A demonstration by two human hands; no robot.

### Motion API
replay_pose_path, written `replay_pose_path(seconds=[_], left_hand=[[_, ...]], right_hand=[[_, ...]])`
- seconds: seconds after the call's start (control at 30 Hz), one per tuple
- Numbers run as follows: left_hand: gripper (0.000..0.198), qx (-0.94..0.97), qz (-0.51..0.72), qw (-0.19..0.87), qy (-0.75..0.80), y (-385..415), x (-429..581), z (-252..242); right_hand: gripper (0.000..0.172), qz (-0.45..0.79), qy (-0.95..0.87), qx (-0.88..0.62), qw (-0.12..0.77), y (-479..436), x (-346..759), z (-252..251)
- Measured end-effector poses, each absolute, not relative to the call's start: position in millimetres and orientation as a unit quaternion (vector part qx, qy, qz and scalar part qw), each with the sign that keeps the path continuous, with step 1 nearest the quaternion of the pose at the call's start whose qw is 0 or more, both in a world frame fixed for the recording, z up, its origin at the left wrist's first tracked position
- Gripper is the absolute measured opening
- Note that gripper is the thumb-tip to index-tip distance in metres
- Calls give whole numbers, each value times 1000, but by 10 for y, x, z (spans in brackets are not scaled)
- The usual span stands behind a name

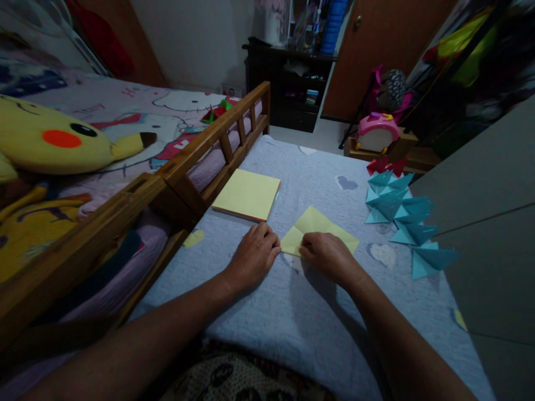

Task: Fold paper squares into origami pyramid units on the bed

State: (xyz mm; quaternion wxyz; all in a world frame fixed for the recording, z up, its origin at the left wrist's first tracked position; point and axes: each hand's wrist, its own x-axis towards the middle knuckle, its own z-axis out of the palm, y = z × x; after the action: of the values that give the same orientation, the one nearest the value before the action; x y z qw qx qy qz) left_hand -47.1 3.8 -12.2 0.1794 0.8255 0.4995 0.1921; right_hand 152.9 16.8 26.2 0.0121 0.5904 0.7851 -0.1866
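Note:
A pale yellow sheet of origami paper (320, 223), folded to a triangle-like shape with crease lines, lies on the bed in front of me. My left hand (259, 250) is closed at the sheet's left corner, thumb and finger pinching its tip. Curled fingers of my right hand (326, 252) press on the sheet's near folded edge, partly hiding it. Beyond my left hand sits a square stack of yellow paper (247, 194), with other colours showing along its edge.
Several blue folded paper cranes (387, 203) stand along the right edge, with red ones (387, 165) behind. A wooden rail (217, 133) runs along the left. Past it, a yellow plush toy (54, 139) lies on another bed. A pink toy case (377, 132) stands at the far right.

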Motion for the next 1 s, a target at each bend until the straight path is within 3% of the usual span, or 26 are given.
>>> replay_pose_path(seconds=[1.0], left_hand=[[10,820,136,128,541,20,-392,-95]], right_hand=[[11,-191,772,607,15,188,1524,219]])
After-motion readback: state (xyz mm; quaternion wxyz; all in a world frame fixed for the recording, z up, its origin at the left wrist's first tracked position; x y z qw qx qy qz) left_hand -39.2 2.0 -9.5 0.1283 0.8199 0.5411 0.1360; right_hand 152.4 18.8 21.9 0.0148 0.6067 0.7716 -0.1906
